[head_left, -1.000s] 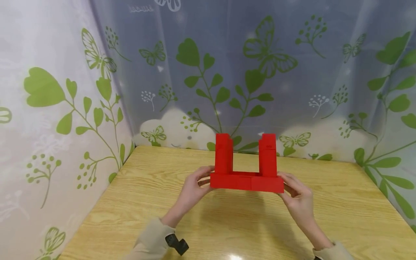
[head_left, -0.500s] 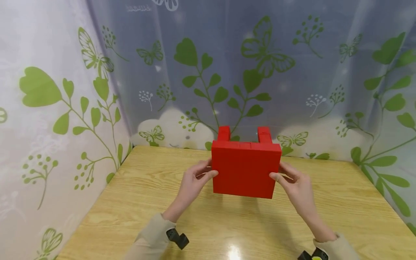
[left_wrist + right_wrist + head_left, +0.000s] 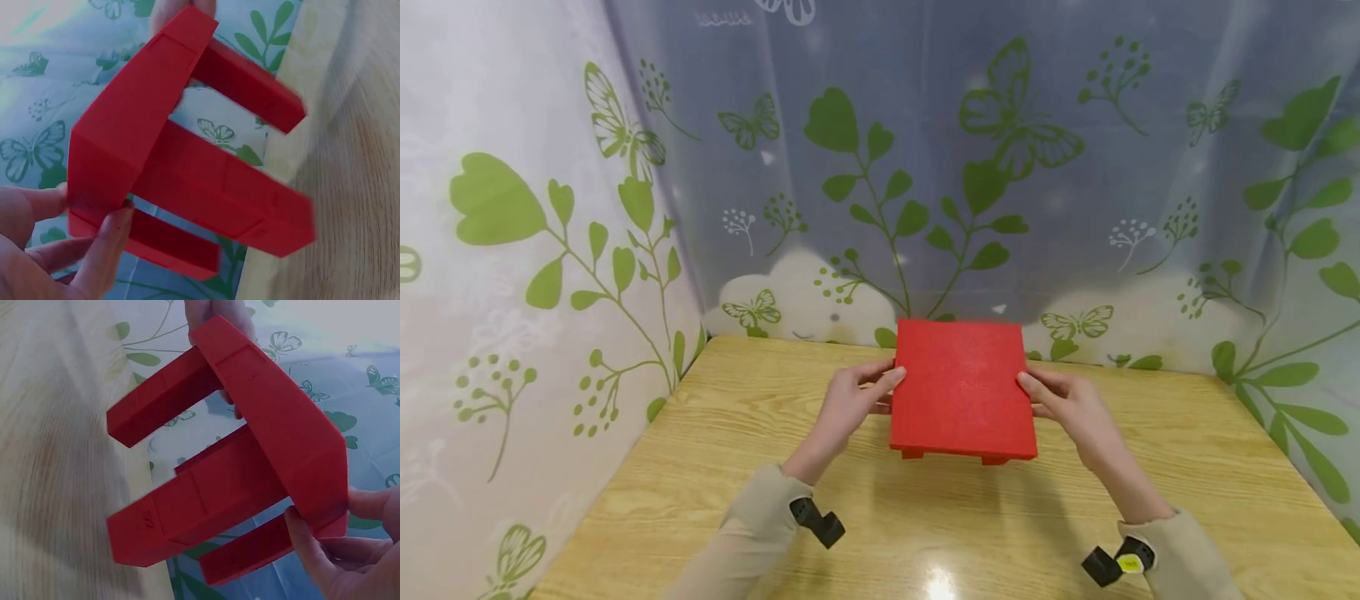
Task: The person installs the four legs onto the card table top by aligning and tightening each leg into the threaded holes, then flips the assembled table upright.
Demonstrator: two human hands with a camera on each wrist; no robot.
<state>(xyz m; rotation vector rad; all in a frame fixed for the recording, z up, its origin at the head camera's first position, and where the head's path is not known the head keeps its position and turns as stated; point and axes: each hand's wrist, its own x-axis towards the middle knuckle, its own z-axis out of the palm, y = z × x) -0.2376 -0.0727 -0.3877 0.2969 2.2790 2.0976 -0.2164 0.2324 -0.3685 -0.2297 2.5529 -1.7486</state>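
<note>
A small red table built of blocks (image 3: pixel 964 387), with a square flat top and several thick legs, is held above the wooden tabletop. Its flat top faces up and toward the head camera, so the legs (image 3: pixel 231 187) are mostly hidden there. Both wrist views show the legs reaching down, clear of the wood. My left hand (image 3: pixel 852 402) pinches the left edge, thumb on the top face and fingers at the side and below. On the opposite edge, my right hand (image 3: pixel 1070 410) pinches in the same way, with its thumb (image 3: pixel 305 540) and fingers around the slab.
A light wooden tabletop (image 3: pixel 715 467) extends beneath the hands. Curtains printed with leaves and butterflies (image 3: pixel 850 208) stand behind it and along both sides. Each wrist wears a black strap with a small device (image 3: pixel 817 522).
The red table has been turned over. One second ago its legs stood up; then its flat face tipped toward me, and now that face is on top. Both hands kept hold of it.
</note>
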